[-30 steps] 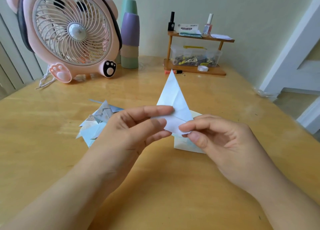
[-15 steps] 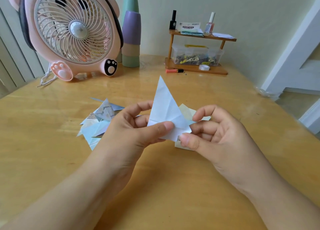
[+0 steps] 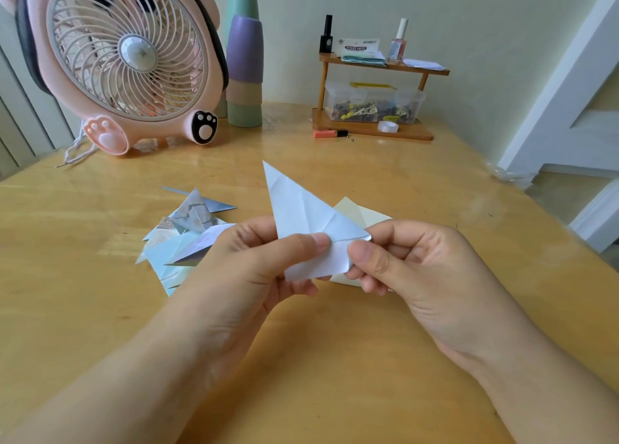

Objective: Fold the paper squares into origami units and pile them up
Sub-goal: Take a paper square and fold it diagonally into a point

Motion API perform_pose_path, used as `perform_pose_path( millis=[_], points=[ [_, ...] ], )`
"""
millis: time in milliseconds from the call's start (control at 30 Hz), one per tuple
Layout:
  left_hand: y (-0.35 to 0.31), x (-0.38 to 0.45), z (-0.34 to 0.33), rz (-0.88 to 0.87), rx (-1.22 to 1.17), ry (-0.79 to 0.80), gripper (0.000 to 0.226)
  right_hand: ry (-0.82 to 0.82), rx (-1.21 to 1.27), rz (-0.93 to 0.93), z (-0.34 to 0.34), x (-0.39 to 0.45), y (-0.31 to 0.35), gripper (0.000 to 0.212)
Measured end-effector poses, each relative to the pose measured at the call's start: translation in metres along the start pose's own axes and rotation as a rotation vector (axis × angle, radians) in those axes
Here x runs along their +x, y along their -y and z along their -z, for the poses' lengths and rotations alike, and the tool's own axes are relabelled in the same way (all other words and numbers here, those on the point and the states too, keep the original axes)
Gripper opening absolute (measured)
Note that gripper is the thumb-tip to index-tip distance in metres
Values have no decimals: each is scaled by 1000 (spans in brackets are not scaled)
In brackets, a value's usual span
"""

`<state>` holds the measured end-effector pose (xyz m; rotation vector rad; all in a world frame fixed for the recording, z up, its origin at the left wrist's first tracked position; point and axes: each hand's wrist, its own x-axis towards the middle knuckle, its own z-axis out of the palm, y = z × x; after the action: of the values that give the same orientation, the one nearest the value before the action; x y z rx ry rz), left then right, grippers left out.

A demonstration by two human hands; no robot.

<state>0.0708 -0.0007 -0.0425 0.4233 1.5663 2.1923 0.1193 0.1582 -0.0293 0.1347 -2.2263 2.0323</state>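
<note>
Both hands hold 1 pale blue paper (image 3: pixel 301 216) above the table (image 3: pixel 335 360) — its long point tilts up and away. The left hand (image 3: pixel 254 276) pinches its lower left edge, thumb on top; the right hand (image 3: pixel 412 269) pinches the lower right corner, fingers curled. The pile (image 3: pixel 187 232) lies left — squares (image 3: pixel 365 219) sit behind the paper.
</note>
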Motion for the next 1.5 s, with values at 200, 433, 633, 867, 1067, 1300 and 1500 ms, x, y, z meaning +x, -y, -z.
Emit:
perform_pose_path(
  millis=[200, 433, 633, 867, 1067, 1300, 1500],
  points=[
    [-1, -3, -1, 7, 57, 14, 4, -12, -11, -14, 0, 0, 2, 17],
    [-1, -3, 3, -11, 124, 33, 9, 4, -71, -33, 2, -1, 1, 15],
    [0, -3, 1, -23, 197, 48, 14, 29, -100, -48, 3, 0, 0, 17],
    [0, -2, 0, -3, 240, 62, 24, 71, -66, -99, 5, -2, 1, 17],
    [-2, -4, -3, 8, 220, 90, 16, 79, -98, -111, 4, -2, 1, 28],
    [0, -2, -1, 6, 235, 25, 10, 105, -68, -82, 7, -4, 5, 17],
    [-1, -3, -1, 20, 182, 49, 12, 106, -104, -68, 6, -3, 4, 15]
  ],
)
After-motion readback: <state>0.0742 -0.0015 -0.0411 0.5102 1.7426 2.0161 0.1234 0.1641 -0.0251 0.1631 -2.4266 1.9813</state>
